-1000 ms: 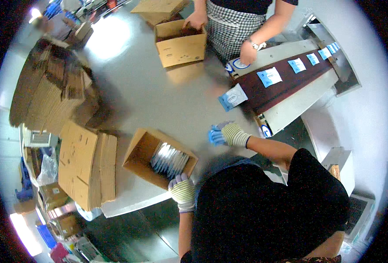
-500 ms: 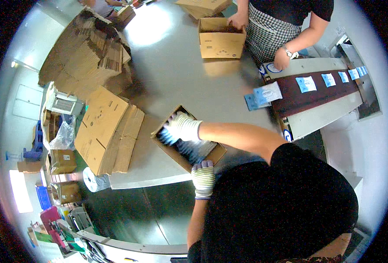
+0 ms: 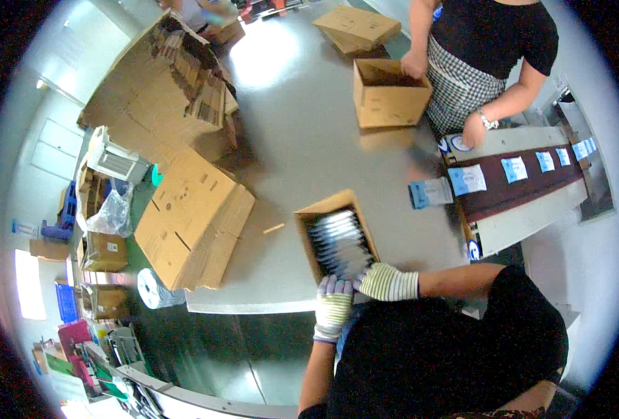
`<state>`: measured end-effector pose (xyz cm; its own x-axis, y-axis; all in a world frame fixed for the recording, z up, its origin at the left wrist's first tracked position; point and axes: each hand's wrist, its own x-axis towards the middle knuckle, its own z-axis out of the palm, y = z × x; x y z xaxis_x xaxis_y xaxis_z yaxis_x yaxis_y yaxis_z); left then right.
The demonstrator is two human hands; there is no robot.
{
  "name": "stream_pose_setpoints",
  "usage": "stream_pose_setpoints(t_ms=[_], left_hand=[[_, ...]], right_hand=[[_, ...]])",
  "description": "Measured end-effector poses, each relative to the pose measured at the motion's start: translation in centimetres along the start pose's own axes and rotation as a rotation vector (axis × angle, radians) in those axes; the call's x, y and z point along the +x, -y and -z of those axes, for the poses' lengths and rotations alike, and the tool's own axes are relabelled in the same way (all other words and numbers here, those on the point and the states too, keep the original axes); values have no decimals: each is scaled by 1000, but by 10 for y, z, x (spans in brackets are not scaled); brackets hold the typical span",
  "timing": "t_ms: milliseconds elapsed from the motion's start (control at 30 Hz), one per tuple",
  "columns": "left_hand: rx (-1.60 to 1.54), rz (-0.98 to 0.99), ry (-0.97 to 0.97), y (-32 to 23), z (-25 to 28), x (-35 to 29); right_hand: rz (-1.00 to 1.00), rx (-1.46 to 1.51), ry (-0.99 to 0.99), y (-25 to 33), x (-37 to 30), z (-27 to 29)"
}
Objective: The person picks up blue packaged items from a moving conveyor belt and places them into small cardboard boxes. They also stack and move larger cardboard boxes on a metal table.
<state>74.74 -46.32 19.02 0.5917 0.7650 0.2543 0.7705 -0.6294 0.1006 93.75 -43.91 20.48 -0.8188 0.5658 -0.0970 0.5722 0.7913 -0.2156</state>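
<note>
A small cardboard box (image 3: pixel 329 204) stands uncovered on the metal table in front of me. Silvery-white flat packets (image 3: pixel 339 241) are packed in a row inside it. My left hand (image 3: pixel 333 307), in a striped knit glove, has its fingers hooked over the box's near edge. In a matching glove, my right hand (image 3: pixel 388 283) grips the near right corner, its fingertips beside the left hand's. The outer side of the near wall is hidden from view.
A stack of flattened cartons (image 3: pixel 191 216) lies to the left, with a larger carton pile (image 3: pixel 156 91) behind. At far right, blue-and-white packets (image 3: pixel 467 179) sit along a conveyor belt (image 3: pixel 494 199). A co-worker's hand (image 3: pixel 414 64) reaches into another box (image 3: pixel 393 105). A brown strip (image 3: pixel 274 229) lies on the table (image 3: pixel 302 150).
My right hand has come out of the box's far left part to its near corner. The box now stands straighter, its packets uncovered. The whole view has shifted somewhat.
</note>
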Motion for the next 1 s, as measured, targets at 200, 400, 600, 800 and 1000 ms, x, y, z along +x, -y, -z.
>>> stream_pose_setpoints(t_ms=[200, 400, 600, 800, 1000], left_hand=[[22, 253, -73, 24, 22, -3], [7, 431, -102, 50, 20, -20], [-88, 583, -26, 33, -19, -71], [-77, 679, -44, 45, 10, -71], [-119, 967, -469, 63, 40, -102]], right_hand=[[-38, -3, -159, -41, 73, 27], [-544, -106, -428, -211, 271, 105], [83, -362, -398, -131, 352, 103], [241, -351, -476, -90, 309, 129], [401, 325, -979, -32, 125, 204]])
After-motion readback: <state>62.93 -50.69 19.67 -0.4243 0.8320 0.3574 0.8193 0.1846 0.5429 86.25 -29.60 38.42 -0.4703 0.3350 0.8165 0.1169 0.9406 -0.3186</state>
